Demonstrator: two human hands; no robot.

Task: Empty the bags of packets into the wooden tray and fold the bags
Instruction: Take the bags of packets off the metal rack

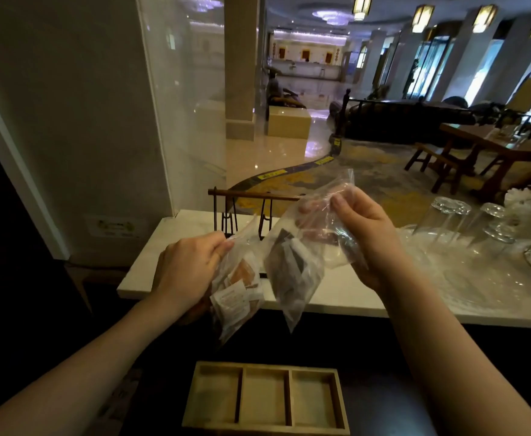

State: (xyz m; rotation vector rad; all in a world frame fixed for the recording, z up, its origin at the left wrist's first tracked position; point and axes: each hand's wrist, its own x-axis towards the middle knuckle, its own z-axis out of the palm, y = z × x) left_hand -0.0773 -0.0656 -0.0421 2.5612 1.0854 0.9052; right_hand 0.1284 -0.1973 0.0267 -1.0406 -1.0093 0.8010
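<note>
Because the thin clear bags look light, limp and slippery, each hangs above the empty tray (pixel 265 399) with fingers clamped on its top edge: left hand (pixel 185 272) on the pale-packet bag (pixel 236 287), right hand (pixel 365 237) on the dark-packet bag (pixel 292 269).

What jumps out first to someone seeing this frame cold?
Two bare hands mid-frame, each gripping clear plastic bags of packets: the left hand holds a bag of orange-and-white packets, the right hand a bag of dark packets. Below them, at the bottom edge, sits the wooden tray, its three compartments empty. Upturned glasses stand on the white counter at right.
</note>
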